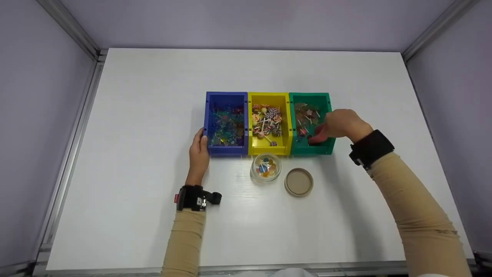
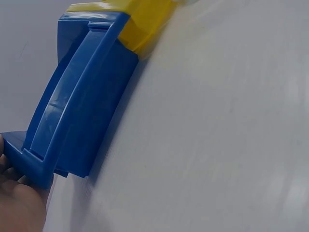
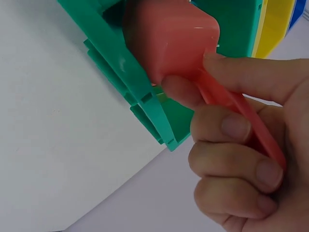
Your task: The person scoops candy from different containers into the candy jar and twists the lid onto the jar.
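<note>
Curled round the handle of a red scoop (image 3: 169,38), my right hand (image 1: 343,122) reaches into the front right of the green bin (image 1: 330,100). The scoop's bowl is inside that bin, among lollipops and small clear pieces; what it carries is hidden. My left hand (image 1: 199,154) grips the front left corner of the blue bin (image 1: 207,111), its fingers bent against the plastic in the left wrist view. Small translucent coloured pieces (image 1: 226,125) lie in the blue bin. Between the two stands a yellow bin (image 1: 269,98) with striped lollipops (image 1: 271,115).
A clear jar (image 1: 253,175) with some colourful pieces inside stands in front of the yellow bin. Right of it lies a round beige lid (image 1: 299,182). All rest on a white table (image 1: 153,96) with pale walls at its back and sides.
</note>
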### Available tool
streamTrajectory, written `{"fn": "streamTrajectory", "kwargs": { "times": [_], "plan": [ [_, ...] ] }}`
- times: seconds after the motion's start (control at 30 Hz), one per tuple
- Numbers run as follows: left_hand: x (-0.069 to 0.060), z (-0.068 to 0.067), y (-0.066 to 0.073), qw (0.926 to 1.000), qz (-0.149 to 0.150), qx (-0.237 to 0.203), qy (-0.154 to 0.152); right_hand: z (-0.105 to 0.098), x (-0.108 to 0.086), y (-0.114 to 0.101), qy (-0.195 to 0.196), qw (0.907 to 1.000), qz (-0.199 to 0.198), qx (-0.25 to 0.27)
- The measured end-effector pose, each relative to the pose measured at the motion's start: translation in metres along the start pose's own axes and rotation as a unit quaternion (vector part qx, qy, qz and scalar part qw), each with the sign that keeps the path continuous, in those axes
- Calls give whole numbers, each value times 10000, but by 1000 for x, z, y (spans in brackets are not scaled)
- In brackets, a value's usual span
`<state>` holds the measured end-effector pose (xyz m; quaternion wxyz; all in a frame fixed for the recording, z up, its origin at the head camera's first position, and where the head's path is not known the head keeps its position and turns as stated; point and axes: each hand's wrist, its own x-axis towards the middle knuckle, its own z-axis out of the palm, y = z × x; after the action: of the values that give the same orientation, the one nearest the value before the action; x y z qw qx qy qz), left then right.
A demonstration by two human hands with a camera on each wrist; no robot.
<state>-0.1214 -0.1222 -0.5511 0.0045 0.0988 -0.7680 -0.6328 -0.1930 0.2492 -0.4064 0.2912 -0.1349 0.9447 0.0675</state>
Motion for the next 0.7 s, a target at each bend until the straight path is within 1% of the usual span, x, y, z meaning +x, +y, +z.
{"fn": "streamTrajectory", "kwargs": {
  "times": [0.17, 0.27, 0.57, 0.7],
  "plan": [
    [0, 0, 0, 10000, -17, -39, -17, 5, 0, 7, 309, 9991, -274, 81],
    [0, 0, 0, 10000, -17, -16, -9, 8, 0, 10, 398, 9983, -392, 172],
    [0, -1, -1, 10000, 40, -8, -5, 16, -1, 5, 460, 9945, -476, 817],
    [0, -1, 0, 10000, 74, 7, 41, 21, -2, 0, 574, 9922, -463, 1009]
  ]
}}
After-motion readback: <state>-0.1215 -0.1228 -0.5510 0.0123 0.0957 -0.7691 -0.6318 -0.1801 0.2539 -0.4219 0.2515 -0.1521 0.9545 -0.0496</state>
